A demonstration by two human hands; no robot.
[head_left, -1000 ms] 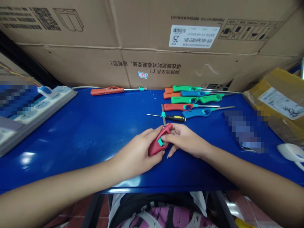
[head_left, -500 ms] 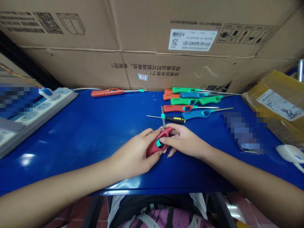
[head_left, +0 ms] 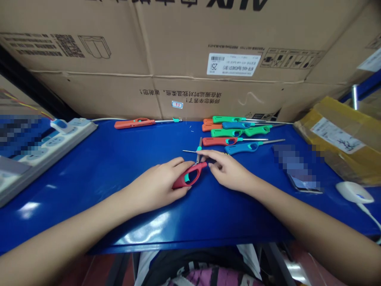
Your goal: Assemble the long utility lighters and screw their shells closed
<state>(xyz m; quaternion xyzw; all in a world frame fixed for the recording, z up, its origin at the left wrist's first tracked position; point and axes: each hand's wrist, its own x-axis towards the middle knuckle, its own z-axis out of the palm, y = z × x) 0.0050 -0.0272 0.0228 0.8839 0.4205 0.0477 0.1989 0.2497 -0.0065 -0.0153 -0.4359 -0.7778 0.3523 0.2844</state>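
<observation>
My left hand [head_left: 160, 180] is wrapped round the handle of a red utility lighter [head_left: 180, 182] with a teal trigger. The lighter's metal nozzle [head_left: 200, 141] points away from me and carries a teal piece [head_left: 199, 149]. Over the table beside it is my right hand [head_left: 229, 169], its index finger stretched to the teal piece, seemingly touching it. The right thumb is apart from that finger, close to the lighter's red front end. A screwdriver lies behind the right hand; its thin shaft [head_left: 188, 151] shows, while most of its black and yellow handle is hidden.
Several green, blue and orange lighters [head_left: 229, 132] lie at the back right, and an orange lighter [head_left: 135, 124] at the back left. A power strip [head_left: 47, 149] lines the left. On the right are a phone [head_left: 300, 171], a white device [head_left: 354, 192] and a taped box [head_left: 336, 135]. Cardboard [head_left: 178, 47] stands behind.
My right hand has let go of the red lighter's body and moved up to the teal piece on its nozzle. The left hand still holds the lighter, slightly further left in view.
</observation>
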